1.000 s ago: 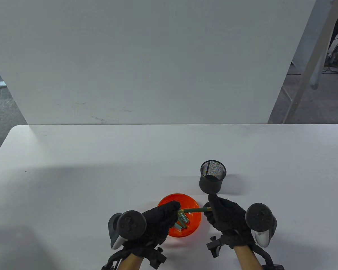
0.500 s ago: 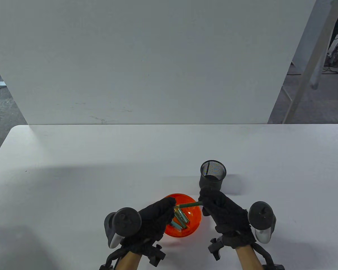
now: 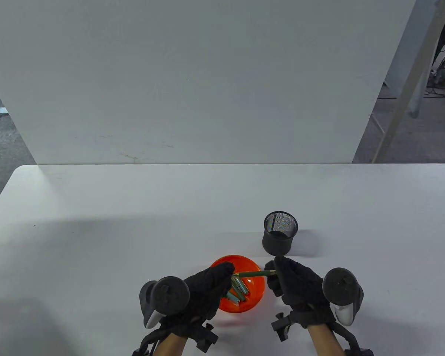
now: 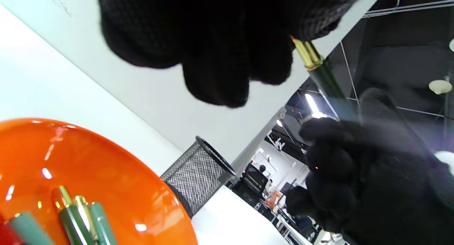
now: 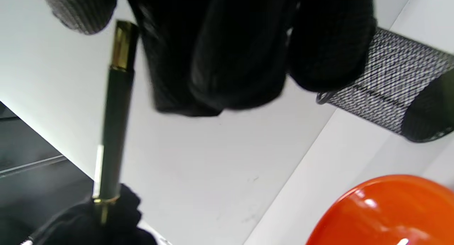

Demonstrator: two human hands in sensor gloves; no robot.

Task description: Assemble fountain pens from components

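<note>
1. The left hand [image 3: 207, 287] is over the left part of the orange bowl [image 3: 257, 293], and its fingertips pinch the left end of a dark green pen [image 3: 253, 274].
2. The right hand [image 3: 296, 285] is just right of the bowl, and its thumb and fingers are curled around the right end of the same pen.
3. The pen lies almost level between the two hands, above the far part of the bowl, and it does not touch the bowl.
4. In the right wrist view, the pen [image 5: 115, 110] shows a gold band near each end, and the gloved fingers [image 5: 241, 56] of the right hand are next to its upper end.
5. In the left wrist view, a gold ring of the pen [image 4: 308, 55] comes out from under the left fingers, and the green barrel goes toward the other hand [image 4: 372, 188].
6. Several loose pen parts [image 3: 239, 289], green and pale teal with gold ends, lie inside the bowl, below the held pen.
7. A black mesh cup [image 3: 280, 237] stands upright on the white table [image 3: 133, 230], just behind the right hand and near the bowl.
8. A tracker [image 3: 168, 296] sits on the back of each hand.
</note>
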